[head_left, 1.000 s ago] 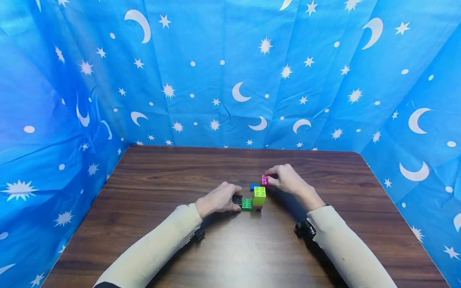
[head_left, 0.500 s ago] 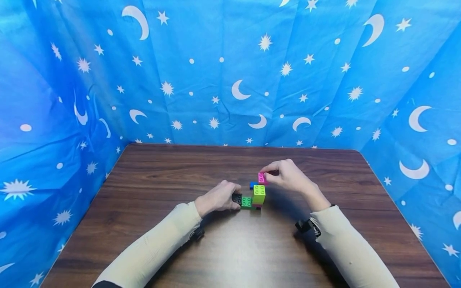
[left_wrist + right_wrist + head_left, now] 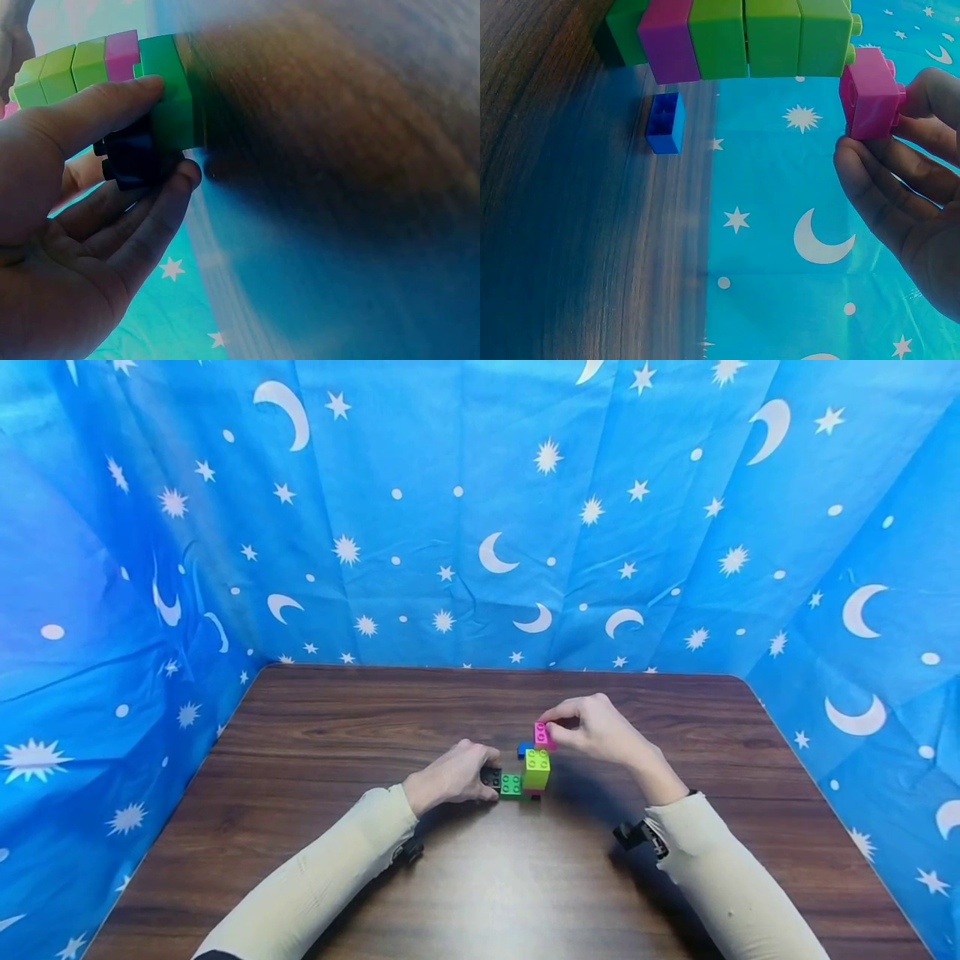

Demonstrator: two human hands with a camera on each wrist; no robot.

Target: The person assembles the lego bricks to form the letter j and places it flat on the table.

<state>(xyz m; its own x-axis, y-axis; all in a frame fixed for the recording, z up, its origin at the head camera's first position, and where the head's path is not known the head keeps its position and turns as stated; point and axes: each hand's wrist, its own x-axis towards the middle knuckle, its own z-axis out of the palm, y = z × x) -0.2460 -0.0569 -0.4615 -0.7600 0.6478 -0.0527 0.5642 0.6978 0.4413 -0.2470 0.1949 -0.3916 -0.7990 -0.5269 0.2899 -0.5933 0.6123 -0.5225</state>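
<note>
My left hand [image 3: 453, 772] holds a black toy brick [image 3: 133, 159] between thumb and fingers, at the left end of a joined build. That build has a green brick [image 3: 511, 784] beside the black one, then a magenta brick [image 3: 671, 41] with a column of lime bricks [image 3: 536, 770] rising from it. Up by the column's studded top, my right hand [image 3: 603, 731] pinches a pink brick [image 3: 876, 101]. In the right wrist view the pink brick's edge overlaps the top corner studs; whether they touch I cannot tell.
A loose blue brick [image 3: 665, 124] lies on the wooden table [image 3: 360, 718] just behind the build. Blue cloth [image 3: 420, 527] with moons and stars hangs at the back and both sides, beyond the table's edges.
The right hand has carried the pink brick a little to the left, closer over the lime column. My left hand stays in place on the black brick.
</note>
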